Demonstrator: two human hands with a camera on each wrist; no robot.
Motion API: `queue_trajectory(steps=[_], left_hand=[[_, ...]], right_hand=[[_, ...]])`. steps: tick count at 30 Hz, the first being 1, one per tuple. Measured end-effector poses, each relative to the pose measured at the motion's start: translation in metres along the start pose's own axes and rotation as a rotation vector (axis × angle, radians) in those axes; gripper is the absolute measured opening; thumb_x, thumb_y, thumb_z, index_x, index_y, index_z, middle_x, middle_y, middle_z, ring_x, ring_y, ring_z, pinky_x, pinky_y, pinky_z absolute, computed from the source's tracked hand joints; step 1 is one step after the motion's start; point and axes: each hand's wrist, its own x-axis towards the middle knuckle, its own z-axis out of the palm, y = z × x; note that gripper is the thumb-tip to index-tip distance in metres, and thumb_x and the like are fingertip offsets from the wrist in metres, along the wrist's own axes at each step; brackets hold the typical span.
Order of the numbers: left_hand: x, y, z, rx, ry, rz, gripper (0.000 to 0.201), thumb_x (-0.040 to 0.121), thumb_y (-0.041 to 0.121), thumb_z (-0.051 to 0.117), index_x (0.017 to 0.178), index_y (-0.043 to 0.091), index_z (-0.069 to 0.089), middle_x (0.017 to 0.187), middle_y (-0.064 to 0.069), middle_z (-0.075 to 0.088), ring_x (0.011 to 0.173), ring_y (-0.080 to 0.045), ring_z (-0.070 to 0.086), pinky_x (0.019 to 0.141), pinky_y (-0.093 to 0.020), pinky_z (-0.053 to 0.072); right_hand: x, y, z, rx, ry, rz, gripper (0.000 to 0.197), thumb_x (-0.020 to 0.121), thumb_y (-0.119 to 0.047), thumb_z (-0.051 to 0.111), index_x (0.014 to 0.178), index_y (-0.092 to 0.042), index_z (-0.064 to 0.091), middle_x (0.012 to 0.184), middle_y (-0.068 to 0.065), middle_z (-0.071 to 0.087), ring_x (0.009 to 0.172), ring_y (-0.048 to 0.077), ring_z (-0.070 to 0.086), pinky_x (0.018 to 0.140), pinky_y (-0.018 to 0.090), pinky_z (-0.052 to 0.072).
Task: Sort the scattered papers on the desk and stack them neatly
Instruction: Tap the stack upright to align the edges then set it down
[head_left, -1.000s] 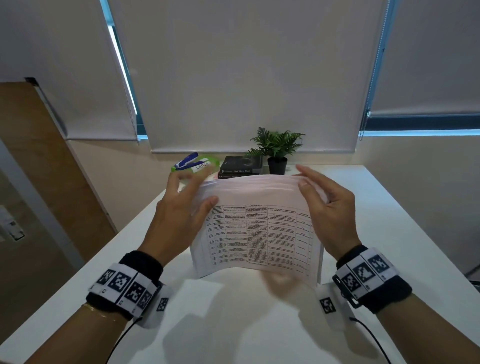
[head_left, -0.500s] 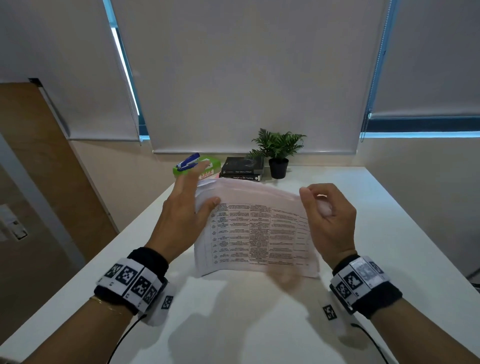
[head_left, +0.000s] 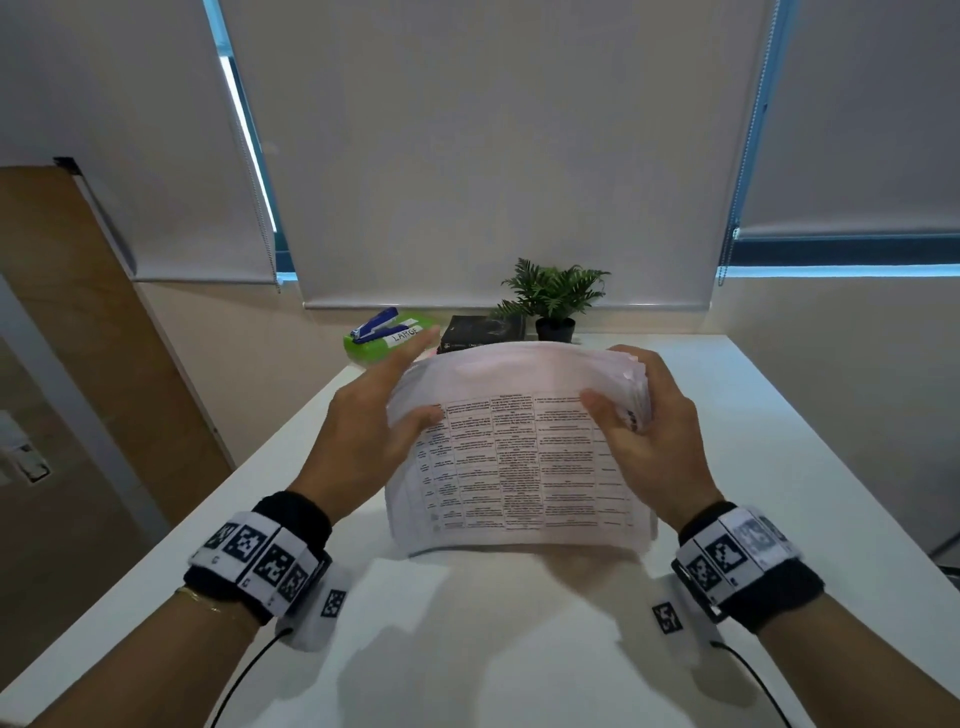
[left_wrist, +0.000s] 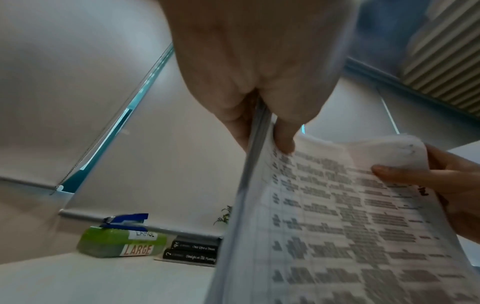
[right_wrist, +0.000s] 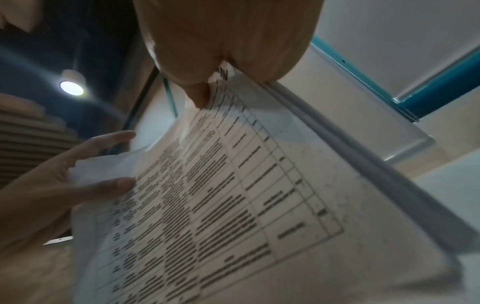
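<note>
A stack of papers (head_left: 519, 462), its front sheet printed with a table, stands on its lower edge on the white desk (head_left: 753, 467), top bowed toward me. My left hand (head_left: 374, 421) pinches its upper left edge, thumb on the front sheet, fingers behind. My right hand (head_left: 644, 431) grips the upper right corner, thumb in front and fingers curled behind. The left wrist view shows the stack (left_wrist: 337, 226) edge-on under my thumb (left_wrist: 284, 139). In the right wrist view the sheets (right_wrist: 233, 195) run down from my thumb (right_wrist: 200, 96).
At the desk's far edge lie a green box labelled LARGE (head_left: 389, 340) with a blue stapler (head_left: 374, 325) on top, two black books (head_left: 483, 332) and a small potted plant (head_left: 553, 296). Closed roller blinds (head_left: 493, 156) hang behind. The desk drops off left.
My right hand's fingers went from stretched over the stack's top to curled around its right corner. The stack now stands more upright and squarer, and both hands sit slightly closer together.
</note>
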Motion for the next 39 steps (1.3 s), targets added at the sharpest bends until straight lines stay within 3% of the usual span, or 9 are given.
queue_trajectory(steps=[4,8,14,19,25,31,33,35,39], left_hand=[[-0.006,0.002,0.000,-0.095,0.231,0.065,0.093,0.092,0.026,0.082,0.157,0.058,0.025,0.133,0.004,0.065,0.105,-0.007,0.065,0.090,-0.026,0.059],[-0.015,-0.007,0.007,0.064,0.079,0.014,0.062,0.090,0.040,0.080,0.146,0.040,0.053,0.135,0.008,0.063,0.116,-0.013,0.060,0.100,-0.042,0.057],[-0.004,0.005,0.011,0.101,0.066,0.113,0.054,0.098,0.027,0.074,0.149,0.032,0.057,0.135,0.002,0.069,0.112,-0.018,0.066,0.097,-0.046,0.060],[-0.003,0.012,0.013,0.107,0.165,0.198,0.058,0.099,0.028,0.074,0.153,0.028,0.052,0.134,-0.001,0.068,0.111,-0.020,0.067,0.094,-0.040,0.061],[-0.010,0.008,0.020,0.089,-0.012,-0.010,0.077,0.094,0.036,0.077,0.156,0.052,0.034,0.124,0.012,0.062,0.102,-0.014,0.063,0.096,-0.043,0.062],[-0.006,0.025,0.021,-0.518,0.246,-0.141,0.105,0.082,0.007,0.089,0.157,0.049,0.029,0.119,0.014,0.073,0.095,-0.014,0.077,0.072,-0.035,0.067],[-0.011,0.023,0.022,-0.725,0.217,-0.270,0.085,0.079,0.006,0.089,0.148,0.033,0.048,0.120,0.001,0.075,0.100,-0.019,0.077,0.075,-0.032,0.066],[-0.020,0.015,0.029,-0.771,0.032,-0.426,0.054,0.080,0.012,0.087,0.130,0.017,0.068,0.115,-0.004,0.080,0.106,-0.028,0.077,0.083,-0.040,0.066],[-0.032,0.002,0.050,-0.716,-0.029,-0.528,0.028,0.087,0.010,0.083,0.115,0.013,0.077,0.108,-0.002,0.082,0.101,-0.027,0.079,0.090,-0.047,0.064]], right_hand=[[-0.005,-0.014,0.003,0.046,0.111,-0.043,0.046,0.095,-0.018,0.074,0.125,-0.039,0.047,0.105,-0.042,0.061,0.094,-0.005,0.071,0.069,0.023,0.064],[-0.018,-0.012,0.001,0.103,0.066,0.019,0.061,0.091,-0.012,0.078,0.138,-0.031,0.044,0.106,-0.038,0.061,0.095,0.004,0.072,0.070,0.026,0.064],[-0.013,-0.010,0.005,-0.020,0.103,-0.032,0.023,0.096,-0.020,0.073,0.112,-0.026,0.057,0.101,-0.025,0.068,0.085,0.003,0.072,0.063,0.030,0.064],[-0.005,-0.014,-0.004,0.018,0.163,-0.085,0.043,0.093,-0.011,0.076,0.128,-0.025,0.055,0.106,-0.038,0.063,0.091,-0.002,0.071,0.069,0.017,0.062],[-0.017,-0.001,-0.004,0.133,0.074,0.098,0.044,0.086,-0.016,0.083,0.124,-0.022,0.061,0.106,-0.027,0.067,0.101,-0.001,0.068,0.073,0.023,0.063],[-0.001,-0.008,-0.009,0.180,0.210,0.047,0.072,0.083,-0.011,0.087,0.144,-0.029,0.053,0.134,-0.028,0.058,0.119,0.004,0.063,0.092,0.025,0.060],[-0.001,-0.007,-0.015,0.206,0.176,0.121,0.081,0.078,-0.009,0.090,0.145,-0.032,0.051,0.144,-0.016,0.055,0.122,0.003,0.062,0.095,0.023,0.057],[-0.008,0.000,-0.018,0.324,-0.009,0.313,0.068,0.075,-0.008,0.090,0.134,-0.026,0.063,0.129,0.000,0.071,0.112,0.019,0.072,0.091,0.039,0.062],[-0.023,0.017,-0.010,0.340,-0.130,0.522,0.036,0.080,-0.010,0.086,0.115,-0.008,0.076,0.106,0.008,0.081,0.098,0.029,0.078,0.090,0.055,0.061]])
